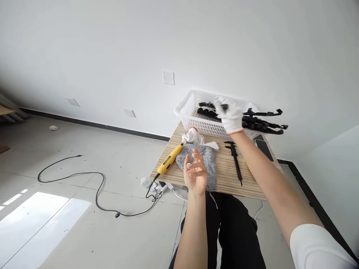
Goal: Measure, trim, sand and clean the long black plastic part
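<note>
My left hand [197, 173], bare, is palm up above a folded grey speckled cloth [210, 164]. Its fingers are loosely curled and apart, with no object seen in the palm; a small pale spot shows by one fingertip. My right hand [229, 115], in a white knit glove with an orange cuff, reaches over the white plastic basket [206, 127]. Long black plastic parts [260, 123] lie in the basket and stick out past its right end. A dark patch shows between the gloved fingers, but they are blurred, so whether they grip a part is unclear.
On the small wooden table [224, 179] lie a yellow corded tool [169, 159], a crumpled white glove [193, 136], black calipers [235, 162] and a phone [264, 149]. A black cable [98, 186] curls across the floor. Behind the table stands a white wall [140, 48].
</note>
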Demonstrator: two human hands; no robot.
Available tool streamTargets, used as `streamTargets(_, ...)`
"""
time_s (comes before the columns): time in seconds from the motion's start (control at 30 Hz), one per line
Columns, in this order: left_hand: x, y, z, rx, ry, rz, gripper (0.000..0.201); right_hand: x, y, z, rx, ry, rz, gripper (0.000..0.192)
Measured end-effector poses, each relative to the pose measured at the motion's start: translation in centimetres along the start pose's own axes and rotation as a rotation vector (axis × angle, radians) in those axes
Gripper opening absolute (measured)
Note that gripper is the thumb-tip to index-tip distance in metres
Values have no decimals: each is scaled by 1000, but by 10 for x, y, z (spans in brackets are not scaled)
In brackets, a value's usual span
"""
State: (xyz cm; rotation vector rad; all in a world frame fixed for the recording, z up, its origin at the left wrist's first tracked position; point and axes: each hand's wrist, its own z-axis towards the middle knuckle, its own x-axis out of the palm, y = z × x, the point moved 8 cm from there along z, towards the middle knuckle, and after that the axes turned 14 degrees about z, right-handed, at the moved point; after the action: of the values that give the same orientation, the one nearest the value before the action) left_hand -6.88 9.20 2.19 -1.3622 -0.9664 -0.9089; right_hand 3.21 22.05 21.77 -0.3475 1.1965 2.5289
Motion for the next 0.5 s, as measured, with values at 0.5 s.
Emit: streamTargets(0.5,9,9,1,-116,56,-141,24,-43,7,24,63,285,-677,76)
